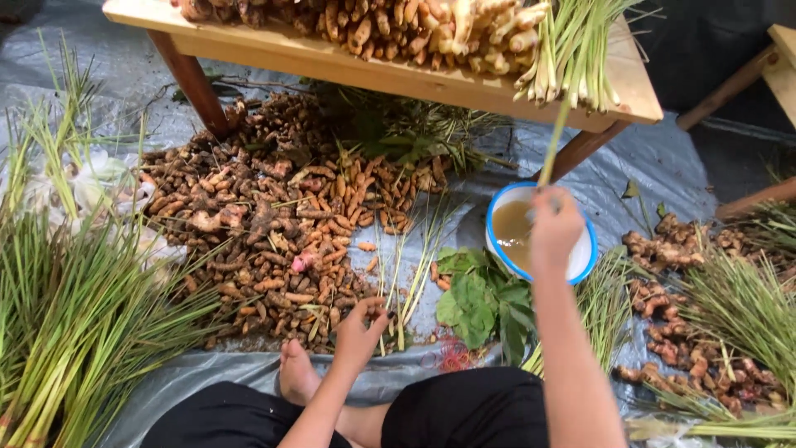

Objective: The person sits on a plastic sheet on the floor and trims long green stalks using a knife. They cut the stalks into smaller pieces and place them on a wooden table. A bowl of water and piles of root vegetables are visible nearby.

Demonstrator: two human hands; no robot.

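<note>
no packages, labels, signs or screens show anywhere among the roots, stalks and leaves.

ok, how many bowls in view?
1: a white bowl with a blue rim, holding murky water, on the tarp under the right hand, which holds a lemongrass stalk over it. Others could be hidden under the bench.

Lit by soft, even daylight, bright without harsh contrast. Faint shadow only beneath the wooden counter [390, 75]. Dull sheen across the grey tarpaulin [663, 158], mild glare on the white basin [580, 253]. Slight motion blur on the raised right hand [554, 222]. Softer, stretched detail toward the frame edges.
</note>
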